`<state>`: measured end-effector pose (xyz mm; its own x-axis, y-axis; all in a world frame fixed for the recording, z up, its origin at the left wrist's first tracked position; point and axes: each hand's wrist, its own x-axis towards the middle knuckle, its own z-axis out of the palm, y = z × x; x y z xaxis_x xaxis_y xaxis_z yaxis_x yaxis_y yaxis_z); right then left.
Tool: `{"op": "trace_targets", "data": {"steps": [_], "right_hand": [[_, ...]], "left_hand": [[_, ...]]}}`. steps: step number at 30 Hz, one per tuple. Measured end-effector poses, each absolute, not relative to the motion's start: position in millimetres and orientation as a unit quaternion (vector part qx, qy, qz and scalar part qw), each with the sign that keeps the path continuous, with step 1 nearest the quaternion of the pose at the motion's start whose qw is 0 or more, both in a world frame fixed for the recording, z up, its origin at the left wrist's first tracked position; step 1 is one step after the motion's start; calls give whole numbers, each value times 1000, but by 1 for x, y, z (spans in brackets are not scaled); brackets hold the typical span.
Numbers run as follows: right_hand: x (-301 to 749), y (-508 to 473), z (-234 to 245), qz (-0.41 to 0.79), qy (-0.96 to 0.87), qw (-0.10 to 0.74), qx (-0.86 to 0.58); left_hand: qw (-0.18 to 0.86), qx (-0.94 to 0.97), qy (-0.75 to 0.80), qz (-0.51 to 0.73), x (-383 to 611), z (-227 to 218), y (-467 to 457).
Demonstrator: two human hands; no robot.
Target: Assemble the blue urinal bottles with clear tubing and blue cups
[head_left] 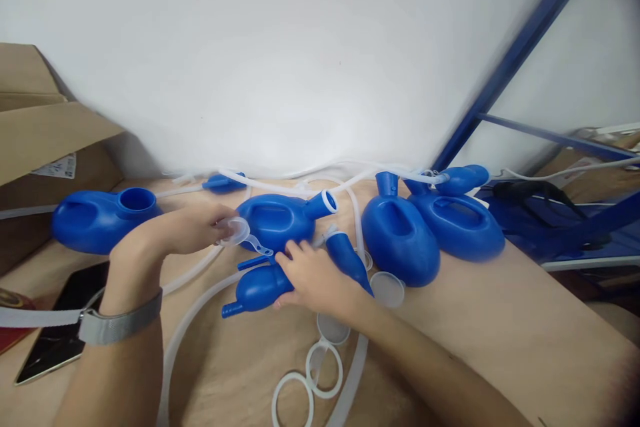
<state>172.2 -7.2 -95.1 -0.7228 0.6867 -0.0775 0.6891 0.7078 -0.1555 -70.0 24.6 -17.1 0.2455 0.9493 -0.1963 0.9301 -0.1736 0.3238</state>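
My left hand (pixel 207 223) is closed on a translucent plastic cap (pixel 236 231) with a perforated strap, its fingertips partly hidden behind the cap. Just beyond it, a blue urinal bottle (pixel 273 219) lies with its white-rimmed neck pointing right. My right hand (pixel 313 273) grips a blue bulb-shaped tube adapter (pixel 260 287) from above, the thumb at its near side. The adapter's narrow spout points left, and my hand covers its other end. To the right of that hand lies another blue adapter (pixel 347 260), partly hidden by the forearm.
More blue urinal bottles stand at left (pixel 87 220) and right (pixel 403 240). Clear tubing (pixel 175 330) winds across the brown table. White rings (pixel 293 400) and translucent caps (pixel 387 289) lie nearby. A cardboard box (pixel 50 137), a dark tablet (pixel 60 320) and a blue metal frame (pixel 515 60) flank the area.
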Motion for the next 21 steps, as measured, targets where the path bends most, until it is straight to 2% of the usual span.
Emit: {"op": "trace_targets", "data": {"steps": [2, 4, 12, 17, 21], "right_hand": [[177, -3, -87, -134, 918, 15, 373], [184, 2, -76, -201, 904, -11, 378], [211, 18, -48, -361, 787, -323, 382], [211, 19, -46, -310, 732, -467, 387], [206, 11, -44, -210, 742, -497, 398]], "left_hand": [[199, 779, 595, 22, -71, -18, 25], [209, 782, 587, 31, -71, -18, 26], [244, 804, 516, 165, -31, -5, 15], [308, 764, 474, 310, 4, -1, 6], [235, 784, 462, 343, 16, -2, 3]]}}
